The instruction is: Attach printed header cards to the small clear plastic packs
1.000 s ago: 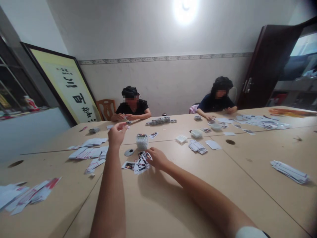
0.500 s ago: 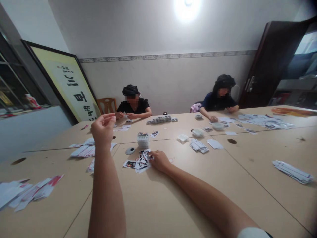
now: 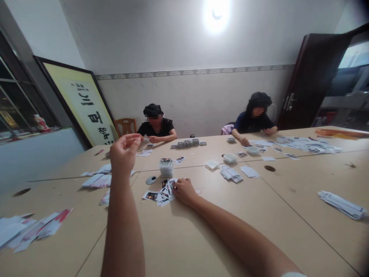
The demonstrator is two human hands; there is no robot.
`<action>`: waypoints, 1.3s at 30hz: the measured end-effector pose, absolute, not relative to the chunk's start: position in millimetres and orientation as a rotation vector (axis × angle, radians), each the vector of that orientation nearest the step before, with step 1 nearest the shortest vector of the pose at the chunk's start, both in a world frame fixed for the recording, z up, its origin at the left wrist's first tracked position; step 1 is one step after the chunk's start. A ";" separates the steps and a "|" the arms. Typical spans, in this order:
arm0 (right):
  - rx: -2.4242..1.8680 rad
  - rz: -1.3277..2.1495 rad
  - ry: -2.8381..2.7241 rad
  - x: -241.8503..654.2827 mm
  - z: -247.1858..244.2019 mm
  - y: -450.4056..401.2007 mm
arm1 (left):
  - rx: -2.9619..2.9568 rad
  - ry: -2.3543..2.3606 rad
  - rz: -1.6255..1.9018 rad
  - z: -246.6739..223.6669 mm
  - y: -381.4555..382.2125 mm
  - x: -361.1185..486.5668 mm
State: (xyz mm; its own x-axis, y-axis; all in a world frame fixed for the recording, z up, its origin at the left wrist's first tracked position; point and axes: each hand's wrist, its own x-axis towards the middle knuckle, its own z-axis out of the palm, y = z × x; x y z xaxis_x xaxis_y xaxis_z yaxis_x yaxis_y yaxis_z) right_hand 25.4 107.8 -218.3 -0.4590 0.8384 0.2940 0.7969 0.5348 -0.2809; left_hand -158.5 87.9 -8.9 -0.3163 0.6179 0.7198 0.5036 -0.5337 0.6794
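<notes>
Well in from the table's (image 3: pixel 173 246) far edge, my right hand (image 3: pixel 186 192) touches the overlapping cards (image 3: pixel 164 195), fingers curled; I can't tell if they grip one. Singling one out calls for a fine pinch. My raised left hand (image 3: pixel 123 152) has thumb and fingertips pressed together.

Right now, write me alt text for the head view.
The right hand touches loose picture cards near a small stack; the left hand is raised, its fingers curled. Two people sit across the table.
</notes>
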 end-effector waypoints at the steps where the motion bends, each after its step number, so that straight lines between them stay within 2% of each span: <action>1: -1.342 0.142 -2.384 25.4 -218.3 107.9 | 1.797 1.494 1.971 -10.1 90.0 -157.5; 13: -1.356 0.250 -2.287 23.4 -216.0 110.0 | 1.986 1.547 1.742 -11.5 87.2 -142.3; 24: -1.268 0.690 -1.806 33.8 -204.5 123.9 | 2.012 1.595 1.595 -8.6 81.8 -147.0; 28: -1.192 0.905 -1.650 36.5 -210.9 131.7 | 2.029 1.629 1.287 -14.3 87.7 -147.0; 32: -1.143 1.072 -1.520 37.0 -221.1 136.0 | 2.013 1.603 0.781 -29.1 98.3 -139.0; 39: -1.096 1.196 -1.357 38.7 -231.5 143.7 | 1.897 1.646 0.129 -72.9 129.9 -109.9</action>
State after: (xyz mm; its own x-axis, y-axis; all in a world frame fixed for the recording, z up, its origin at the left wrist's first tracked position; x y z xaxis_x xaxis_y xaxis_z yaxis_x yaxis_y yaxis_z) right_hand 38.7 143.7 -231.5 -0.1104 0.9884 0.1046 0.0208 0.1075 -0.9940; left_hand -109.9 129.9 -72.9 0.2195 0.9237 -0.3141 0.8636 -0.0342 0.5030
